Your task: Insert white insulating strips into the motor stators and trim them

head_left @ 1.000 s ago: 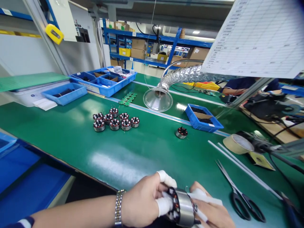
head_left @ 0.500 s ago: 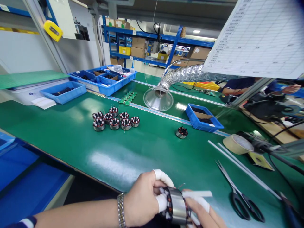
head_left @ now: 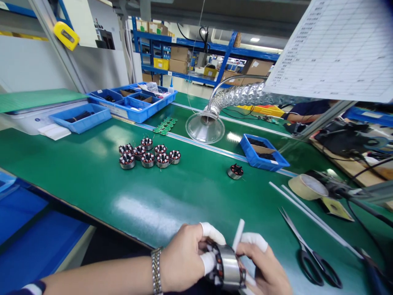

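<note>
My left hand [head_left: 187, 256], with white finger cots on thumb and index finger, is closed around the edge of a motor stator [head_left: 231, 266], a steel ring with black and copper windings. The stator is tilted on its side above the front of the bench. At its right face is my right hand [head_left: 265, 262], fingers bent and a white cot on one fingertip. A short white strip [head_left: 238, 234] sticks up from between the right fingers, close to the ring. Where the right fingertips meet the windings is partly hidden and blurred.
Black-handled scissors [head_left: 311, 256] and long white strips [head_left: 313, 217] lie at right, near a tape roll [head_left: 307, 187]. One stator [head_left: 235, 171] stands before a blue bin [head_left: 264, 153]. Several stators [head_left: 147, 159] are grouped left. Behind is a fume hood [head_left: 205, 129].
The white strip has swung from lying nearly level to pointing up. My right hand has turned and its fingers show more. My left hand keeps the stator in almost the same place.
</note>
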The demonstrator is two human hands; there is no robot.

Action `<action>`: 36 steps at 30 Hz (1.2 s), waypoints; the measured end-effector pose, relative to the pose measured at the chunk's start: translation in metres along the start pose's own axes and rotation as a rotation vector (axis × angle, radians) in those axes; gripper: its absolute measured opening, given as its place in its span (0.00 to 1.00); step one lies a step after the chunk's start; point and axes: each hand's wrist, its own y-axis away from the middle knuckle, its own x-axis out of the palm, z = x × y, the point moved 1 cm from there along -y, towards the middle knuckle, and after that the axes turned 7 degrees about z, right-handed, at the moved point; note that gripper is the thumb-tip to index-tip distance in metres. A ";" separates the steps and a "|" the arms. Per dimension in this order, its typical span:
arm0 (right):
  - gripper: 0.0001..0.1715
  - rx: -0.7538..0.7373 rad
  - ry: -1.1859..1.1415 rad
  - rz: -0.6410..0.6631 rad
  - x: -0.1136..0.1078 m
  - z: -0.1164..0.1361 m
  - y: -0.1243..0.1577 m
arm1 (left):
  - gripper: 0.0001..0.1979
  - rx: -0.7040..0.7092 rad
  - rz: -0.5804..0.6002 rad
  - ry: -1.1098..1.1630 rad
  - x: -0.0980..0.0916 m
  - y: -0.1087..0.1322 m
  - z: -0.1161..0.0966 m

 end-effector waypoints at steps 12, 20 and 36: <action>0.15 0.333 -0.048 0.180 -0.025 -0.036 -0.003 | 0.12 -0.268 -0.046 0.626 -0.016 -0.012 -0.003; 0.23 -0.042 0.895 -0.072 -0.105 -0.115 0.046 | 0.15 -0.070 0.005 0.658 -0.037 -0.008 -0.005; 0.14 0.094 0.357 -0.054 -0.063 -0.060 0.011 | 0.19 -0.246 0.111 0.699 -0.017 -0.020 -0.018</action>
